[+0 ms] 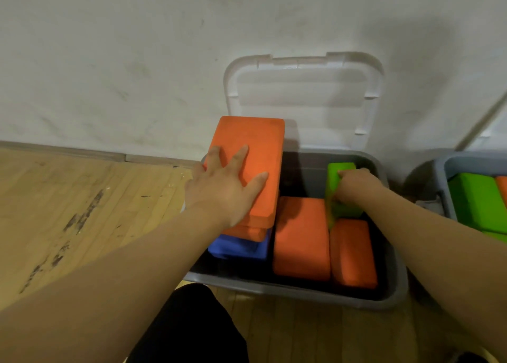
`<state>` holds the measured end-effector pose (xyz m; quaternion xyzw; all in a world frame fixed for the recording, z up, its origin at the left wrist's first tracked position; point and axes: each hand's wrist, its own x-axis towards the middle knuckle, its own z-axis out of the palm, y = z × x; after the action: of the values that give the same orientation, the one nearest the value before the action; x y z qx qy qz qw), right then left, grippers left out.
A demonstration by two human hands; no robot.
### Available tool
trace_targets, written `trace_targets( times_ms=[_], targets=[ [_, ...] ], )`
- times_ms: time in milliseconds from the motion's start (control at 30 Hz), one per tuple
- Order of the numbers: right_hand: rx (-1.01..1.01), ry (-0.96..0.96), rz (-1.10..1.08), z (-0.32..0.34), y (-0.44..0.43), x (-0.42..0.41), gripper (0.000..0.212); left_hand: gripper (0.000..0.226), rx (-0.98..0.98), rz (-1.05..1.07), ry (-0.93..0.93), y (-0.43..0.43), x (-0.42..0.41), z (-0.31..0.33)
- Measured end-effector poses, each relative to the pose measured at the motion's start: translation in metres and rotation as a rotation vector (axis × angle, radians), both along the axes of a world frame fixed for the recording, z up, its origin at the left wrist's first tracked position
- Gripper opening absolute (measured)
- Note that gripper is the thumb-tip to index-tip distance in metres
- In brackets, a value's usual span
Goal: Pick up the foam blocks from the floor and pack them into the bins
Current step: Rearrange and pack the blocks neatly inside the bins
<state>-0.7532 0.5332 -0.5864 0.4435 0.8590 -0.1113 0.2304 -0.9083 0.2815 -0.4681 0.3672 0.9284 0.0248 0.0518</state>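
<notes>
Grey bin [288, 286] sits on the wood floor [82, 211] against the wall. Its white lid [301, 96] is open and stands up against the wall behind it.

Bin contents:
- Left side is a stack with a blue block [238, 249] at the bottom, an orange block [247, 232] on it showing only its near edge, and the top orange block [255, 143] above that. The top one pokes above the rim and overhangs toward the wall.
- Middle orange block [301, 236] lies flat, just beside the stack.
- Right orange block [352, 253] lies flat, touching the middle one.
- Green block [338, 170] is at the back right corner, standing on its side, behind the right orange block.

Left hand [225, 187] lies flat on the top orange block, fingers spread and straight, pressing rather than gripping. Right hand [356, 187] is down in the bin with its fingers curled round the green block, holding it.

Second bin [450, 165] is at the right edge, partly cut off. It holds green blocks [477, 198] and a sliver of an orange one [502, 187].

The blocks are plain rectangular foam bricks in matte solid colours with rounded corners.
</notes>
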Motion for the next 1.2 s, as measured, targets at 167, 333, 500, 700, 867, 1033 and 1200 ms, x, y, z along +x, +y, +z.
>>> trace_targets(
  times_ms=[167,333,500,700,867,1033,1200],
  targets=[
    [0.040,0.045,0.023,-0.015,-0.006,0.023,0.073,0.079,-0.019,0.005,-0.015,0.003,0.005,0.004],
    [0.015,0.185,-0.095,-0.010,-0.015,0.013,0.062,0.080,-0.001,0.001,-0.027,-0.002,0.001,0.004],
    [0.015,0.461,0.167,-0.017,-0.022,-0.017,0.077,0.080,0.009,0.007,0.012,-0.003,-0.001,-0.003],
    [-0.036,0.040,0.418,-0.070,-0.043,-0.052,0.116,0.078,0.028,0.019,0.020,-0.006,-0.006,-0.004],
    [-0.251,-0.015,0.290,-0.081,-0.039,-0.064,0.134,0.077,0.035,0.026,0.018,-0.006,-0.003,-0.004],
    [-0.352,0.144,0.255,-0.048,-0.022,-0.065,0.137,0.078,0.035,0.024,0.004,-0.006,-0.003,-0.003],
    [-0.561,0.218,0.197,-0.018,-0.013,-0.048,0.116,0.078,0.021,0.013,-0.001,-0.007,-0.001,-0.001]
  ],
)
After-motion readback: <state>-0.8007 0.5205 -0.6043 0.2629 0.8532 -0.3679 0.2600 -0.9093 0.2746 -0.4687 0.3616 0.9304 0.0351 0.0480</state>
